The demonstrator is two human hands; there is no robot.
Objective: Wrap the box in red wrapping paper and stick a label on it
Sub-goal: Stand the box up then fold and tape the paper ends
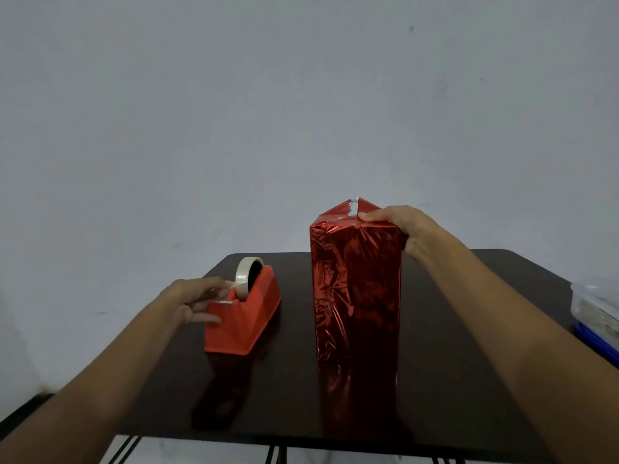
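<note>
A tall box [356, 289] wrapped in shiny red paper stands upright on the dark table [288, 390]. Its top flap rises to a point with a strip of tape on it. My right hand [398, 229] grips the box's top right edge, thumb lying across the folded paper. To the left sits a red tape dispenser [246, 319] with a roll of clear tape [246, 275]. My left hand [197, 298] is at the dispenser's front, thumb and forefinger pinching the tape end just above the cutter.
A clear plastic container with a blue base [598, 316] sits at the table's right edge. A plain grey wall fills the background. The table's near edge runs along the bottom, with thin metal legs below it.
</note>
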